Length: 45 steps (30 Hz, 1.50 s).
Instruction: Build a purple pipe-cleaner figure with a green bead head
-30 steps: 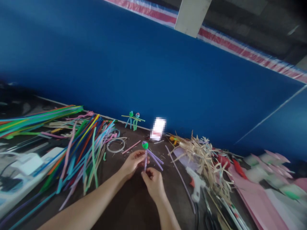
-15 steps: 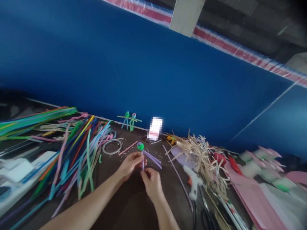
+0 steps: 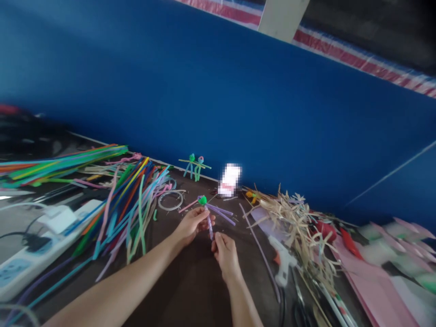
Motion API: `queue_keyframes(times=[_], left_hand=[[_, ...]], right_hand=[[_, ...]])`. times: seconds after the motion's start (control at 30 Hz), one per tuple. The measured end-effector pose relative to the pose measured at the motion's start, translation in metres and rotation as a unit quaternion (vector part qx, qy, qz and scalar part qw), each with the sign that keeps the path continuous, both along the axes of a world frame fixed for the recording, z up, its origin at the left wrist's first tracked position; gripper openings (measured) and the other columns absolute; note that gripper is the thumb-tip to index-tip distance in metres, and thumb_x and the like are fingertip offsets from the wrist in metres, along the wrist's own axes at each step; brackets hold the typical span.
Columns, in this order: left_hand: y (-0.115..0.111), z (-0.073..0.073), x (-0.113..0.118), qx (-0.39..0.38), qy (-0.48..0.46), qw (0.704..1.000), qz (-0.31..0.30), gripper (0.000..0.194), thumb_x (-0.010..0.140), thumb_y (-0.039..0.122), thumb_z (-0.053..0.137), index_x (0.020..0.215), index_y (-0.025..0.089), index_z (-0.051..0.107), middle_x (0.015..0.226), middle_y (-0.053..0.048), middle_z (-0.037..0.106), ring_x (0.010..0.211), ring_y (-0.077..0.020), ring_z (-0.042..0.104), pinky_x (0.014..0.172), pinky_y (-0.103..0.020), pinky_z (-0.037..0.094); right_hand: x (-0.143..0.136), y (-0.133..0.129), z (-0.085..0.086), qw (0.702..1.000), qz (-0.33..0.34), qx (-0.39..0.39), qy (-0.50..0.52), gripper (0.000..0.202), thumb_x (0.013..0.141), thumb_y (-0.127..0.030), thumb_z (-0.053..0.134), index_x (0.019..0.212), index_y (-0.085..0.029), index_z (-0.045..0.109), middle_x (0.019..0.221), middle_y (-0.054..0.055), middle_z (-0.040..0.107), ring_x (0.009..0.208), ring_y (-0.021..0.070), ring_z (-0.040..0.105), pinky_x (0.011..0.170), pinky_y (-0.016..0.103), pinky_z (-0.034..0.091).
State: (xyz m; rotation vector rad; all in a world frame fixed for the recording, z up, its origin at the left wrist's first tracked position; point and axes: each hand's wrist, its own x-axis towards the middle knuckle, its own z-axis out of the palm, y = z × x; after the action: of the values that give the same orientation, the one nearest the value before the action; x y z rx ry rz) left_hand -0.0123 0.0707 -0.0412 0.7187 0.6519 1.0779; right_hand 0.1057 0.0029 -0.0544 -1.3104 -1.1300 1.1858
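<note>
My left hand (image 3: pixel 196 223) is closed in a pinch on a pipe cleaner figure, just under its round green head (image 3: pixel 202 200). From there its twisted purple stem (image 3: pixel 210 229) slants down to my right hand (image 3: pixel 225 252), whose thumb and fingertips are closed on the lower end. Loose purple pipe cleaner ends (image 3: pixel 221 213) stick out to the right of the head. A pink pipe cleaner piece (image 3: pixel 186 207) and a clear ring (image 3: pixel 170 200) lie beyond my left hand. Two small finished-looking pipe cleaner figures (image 3: pixel 195 166) lean against the blue wall.
Colourful pipe cleaners (image 3: pixel 116 209) and a power strip (image 3: pixel 44 250) cover the left side. A blurred phone-like bright panel (image 3: pixel 230 179) stands at the back. To the right are dried straw strips (image 3: pixel 289 213), a glue gun (image 3: pixel 282 263), scissors (image 3: pixel 299 304) and pink sheets (image 3: pixel 364 272).
The view has swung left, so everything sits farther right. The figure has tilted, its head now leaning left, and more of the purple stem shows between my hands. Both hands keep their pinch.
</note>
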Motion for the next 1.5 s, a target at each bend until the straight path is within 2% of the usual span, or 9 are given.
queue_keyframes(times=[0.2, 0.33, 0.6, 0.77, 0.9, 1.0, 1.2, 1.37, 1.5], left_hand=[[-0.002, 0.003, 0.001, 0.016, 0.015, 1.000, 0.002, 0.027, 0.062, 0.030, 0.070, 0.070, 0.014, 0.049, 0.067, -0.004, 0.066, 0.056, -0.0134, 0.062, 0.050, -0.020, 0.043], [-0.004, 0.002, 0.001, 0.032, 0.034, 0.999, -0.009, 0.026, 0.062, 0.029, 0.070, 0.071, 0.013, 0.052, 0.067, -0.005, 0.066, 0.056, -0.0132, 0.061, 0.050, -0.020, 0.042], [-0.003, -0.001, 0.002, 0.042, 0.037, 0.998, -0.022, 0.024, 0.064, 0.032, 0.068, 0.071, 0.012, 0.057, 0.066, -0.006, 0.066, 0.056, -0.0130, 0.060, 0.051, -0.021, 0.040], [-0.005, 0.004, 0.003, 0.044, 0.028, 0.998, -0.033, 0.023, 0.063, 0.031, 0.069, 0.069, 0.012, 0.057, 0.063, -0.005, 0.066, 0.056, -0.0137, 0.060, 0.051, -0.021, 0.039], [-0.007, 0.006, 0.003, 0.061, 0.031, 0.997, -0.041, 0.026, 0.066, 0.036, 0.066, 0.070, 0.011, 0.059, 0.063, -0.006, 0.065, 0.056, -0.0141, 0.059, 0.050, -0.021, 0.039], [-0.007, 0.004, 0.002, 0.048, 0.024, 0.998, -0.022, 0.032, 0.070, 0.043, 0.058, 0.074, 0.011, 0.059, 0.063, -0.007, 0.065, 0.057, -0.0150, 0.059, 0.051, -0.022, 0.040], [-0.004, 0.001, 0.002, 0.026, 0.012, 0.999, -0.020, 0.029, 0.068, 0.040, 0.062, 0.068, 0.012, 0.057, 0.060, -0.004, 0.064, 0.055, -0.0140, 0.060, 0.052, -0.023, 0.041], [-0.007, 0.003, 0.003, 0.032, 0.047, 0.997, -0.045, 0.033, 0.069, 0.043, 0.060, 0.080, 0.012, 0.061, 0.069, -0.007, 0.066, 0.062, -0.0157, 0.060, 0.056, -0.025, 0.043], [-0.011, 0.005, 0.006, 0.086, 0.098, 0.988, -0.081, 0.028, 0.064, 0.034, 0.067, 0.083, 0.013, 0.064, 0.075, -0.006, 0.067, 0.068, -0.0163, 0.059, 0.065, -0.026, 0.044]], right_hand=[[0.002, -0.001, 0.007, 0.989, 0.000, 0.069, -0.128, 0.028, 0.073, -0.036, 0.052, 0.056, -0.014, 0.052, 0.048, -0.006, 0.039, 0.044, 0.0061, 0.031, 0.042, 0.018, 0.023], [0.001, -0.002, 0.009, 0.982, -0.002, 0.073, -0.175, 0.032, 0.075, -0.033, 0.049, 0.049, -0.014, 0.050, 0.044, -0.005, 0.038, 0.043, 0.0067, 0.032, 0.042, 0.019, 0.023], [-0.001, -0.003, 0.010, 0.977, 0.011, 0.082, -0.196, 0.038, 0.078, -0.035, 0.044, 0.047, -0.014, 0.050, 0.042, -0.004, 0.039, 0.043, 0.0077, 0.035, 0.043, 0.019, 0.025], [-0.002, -0.004, 0.010, 0.979, 0.002, 0.092, -0.184, 0.026, 0.076, -0.034, 0.049, 0.066, -0.013, 0.059, 0.052, -0.002, 0.048, 0.047, 0.0091, 0.040, 0.044, 0.019, 0.029], [-0.002, -0.003, 0.006, 0.973, -0.009, 0.095, -0.208, 0.033, 0.077, -0.037, 0.047, 0.055, -0.014, 0.055, 0.046, -0.003, 0.044, 0.045, 0.0091, 0.039, 0.042, 0.019, 0.028], [-0.002, -0.002, 0.005, 0.970, -0.005, 0.092, -0.223, 0.035, 0.078, -0.039, 0.045, 0.054, -0.015, 0.053, 0.045, -0.003, 0.043, 0.045, 0.0092, 0.039, 0.043, 0.019, 0.027], [-0.003, -0.004, 0.006, 0.969, 0.014, 0.074, -0.234, 0.034, 0.079, -0.037, 0.043, 0.055, -0.015, 0.053, 0.045, -0.003, 0.043, 0.045, 0.0089, 0.039, 0.044, 0.019, 0.026], [-0.001, 0.000, -0.005, 0.977, -0.064, 0.087, -0.183, 0.035, 0.081, -0.040, 0.041, 0.057, -0.016, 0.050, 0.047, -0.004, 0.042, 0.043, 0.0080, 0.037, 0.041, 0.019, 0.027], [0.002, 0.003, -0.014, 0.980, -0.105, 0.084, -0.149, 0.033, 0.080, -0.043, 0.042, 0.063, -0.016, 0.052, 0.048, -0.005, 0.042, 0.040, 0.0071, 0.035, 0.038, 0.018, 0.027]])
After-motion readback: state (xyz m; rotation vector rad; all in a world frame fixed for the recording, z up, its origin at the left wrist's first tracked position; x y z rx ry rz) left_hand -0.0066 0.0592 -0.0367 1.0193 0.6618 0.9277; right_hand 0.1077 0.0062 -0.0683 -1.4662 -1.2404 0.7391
